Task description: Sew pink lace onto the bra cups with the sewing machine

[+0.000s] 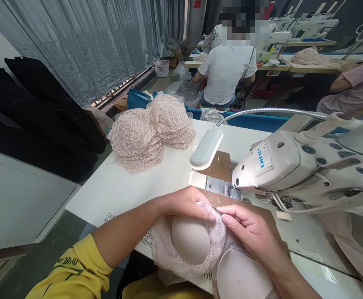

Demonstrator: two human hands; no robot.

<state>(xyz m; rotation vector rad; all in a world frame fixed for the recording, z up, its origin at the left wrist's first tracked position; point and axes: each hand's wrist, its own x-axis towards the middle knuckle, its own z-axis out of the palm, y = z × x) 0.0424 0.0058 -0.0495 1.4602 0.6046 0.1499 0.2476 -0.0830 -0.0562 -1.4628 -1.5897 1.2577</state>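
Observation:
A pale pink lace bra (192, 243) with padded cups lies at the near edge of the white sewing table (122, 182). My left hand (186, 203) rests on the top of the left cup, fingers pressed onto the lace edge. My right hand (251, 230) pinches the lace rim beside it, fingertips meeting the left hand's. Both hands sit just in front of the needle area of the white Juki sewing machine (293, 166). The second cup (242, 276) lies under my right wrist.
A stack of finished pink lace bras (150, 133) sits at the table's far left. A gooseneck lamp (206, 147) hangs over the machine bed. Black fabric (38, 112) lies on a counter at left. A person in a white shirt (226, 70) sits at another station behind.

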